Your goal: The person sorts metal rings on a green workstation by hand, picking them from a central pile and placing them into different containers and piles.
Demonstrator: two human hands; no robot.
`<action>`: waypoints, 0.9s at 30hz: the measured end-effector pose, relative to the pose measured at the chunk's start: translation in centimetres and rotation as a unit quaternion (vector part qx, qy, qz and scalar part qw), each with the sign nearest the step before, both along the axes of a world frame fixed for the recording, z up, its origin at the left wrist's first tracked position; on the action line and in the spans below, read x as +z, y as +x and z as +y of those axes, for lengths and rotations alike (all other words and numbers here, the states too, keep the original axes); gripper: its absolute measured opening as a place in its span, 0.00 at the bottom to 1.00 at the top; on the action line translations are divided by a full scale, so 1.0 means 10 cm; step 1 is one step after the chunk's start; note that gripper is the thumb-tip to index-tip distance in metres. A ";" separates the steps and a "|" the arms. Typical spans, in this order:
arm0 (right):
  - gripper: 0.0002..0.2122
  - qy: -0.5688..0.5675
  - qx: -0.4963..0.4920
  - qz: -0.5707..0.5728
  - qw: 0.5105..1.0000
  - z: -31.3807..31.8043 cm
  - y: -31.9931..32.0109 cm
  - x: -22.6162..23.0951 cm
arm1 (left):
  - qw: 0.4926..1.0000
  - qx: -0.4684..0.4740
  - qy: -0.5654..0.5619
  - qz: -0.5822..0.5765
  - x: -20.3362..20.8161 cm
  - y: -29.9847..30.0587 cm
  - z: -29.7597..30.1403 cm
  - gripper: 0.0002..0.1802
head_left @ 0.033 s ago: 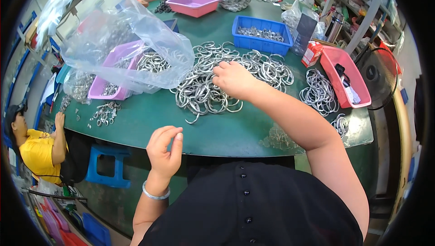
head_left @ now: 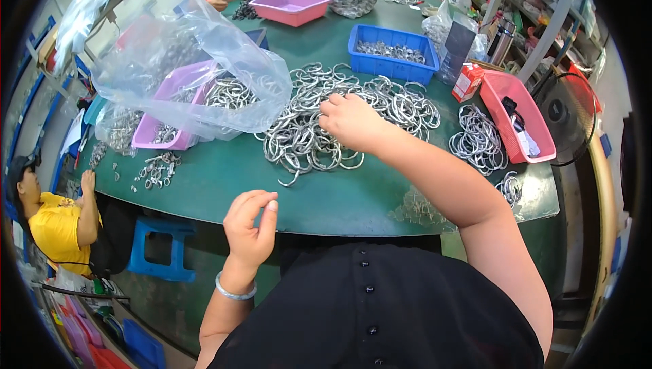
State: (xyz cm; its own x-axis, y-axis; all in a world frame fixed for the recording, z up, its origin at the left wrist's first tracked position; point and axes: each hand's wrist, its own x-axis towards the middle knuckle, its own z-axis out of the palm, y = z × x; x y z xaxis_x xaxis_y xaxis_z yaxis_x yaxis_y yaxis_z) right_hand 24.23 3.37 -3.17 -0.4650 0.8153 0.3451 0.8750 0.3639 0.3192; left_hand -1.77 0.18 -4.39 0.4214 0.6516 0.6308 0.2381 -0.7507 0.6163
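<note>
A broad heap of silver-grey, open-ended metal bangles (head_left: 305, 135) covers the middle of the green table. My right hand (head_left: 350, 119) reaches over the heap from the right, fingers bent down and closed among the bangles. Its fingertips are partly hidden, so what they grip does not show. Off the heap, in front of the table's near edge, my left hand (head_left: 250, 228) is raised with curled fingers and the thumb tip close to them. Nothing shows between them. A pale bangle circles my left wrist.
Clear plastic bag (head_left: 251, 63) drapes over a purple tray (head_left: 146, 135) at left. A blue bin (head_left: 394, 67) of small metal parts stands behind the heap. At right are more bangles (head_left: 479, 141), a pink basket (head_left: 523, 90) and a fan (head_left: 560, 111). A person in yellow (head_left: 61, 226) is at left.
My left hand has shifted very slightly to the right. My right hand and the heap look the same.
</note>
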 end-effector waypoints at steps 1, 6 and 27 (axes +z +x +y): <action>0.03 0.000 0.001 -0.002 1.000 -0.01 -0.01 -0.03 | 1.000 -0.012 -0.027 -0.001 -0.03 0.03 -0.02 0.05; 0.02 0.020 -0.017 0.023 0.999 0.00 -0.01 -0.16 | 0.990 -0.065 -0.126 -0.013 -0.19 0.23 -0.09 0.05; 0.08 0.011 0.046 0.444 0.895 -0.89 -0.58 -0.12 | 0.812 -0.216 -0.483 -0.247 -0.31 0.70 -0.13 0.14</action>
State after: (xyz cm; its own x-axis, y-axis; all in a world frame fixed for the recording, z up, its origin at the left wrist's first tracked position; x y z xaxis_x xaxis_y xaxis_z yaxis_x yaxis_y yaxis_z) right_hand 18.45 -5.53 -4.33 -0.0646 0.7763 0.6271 0.7536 0.4499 -0.4793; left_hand 5.21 -1.15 -7.51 0.5924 0.8022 0.0749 -0.3742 0.1917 0.9073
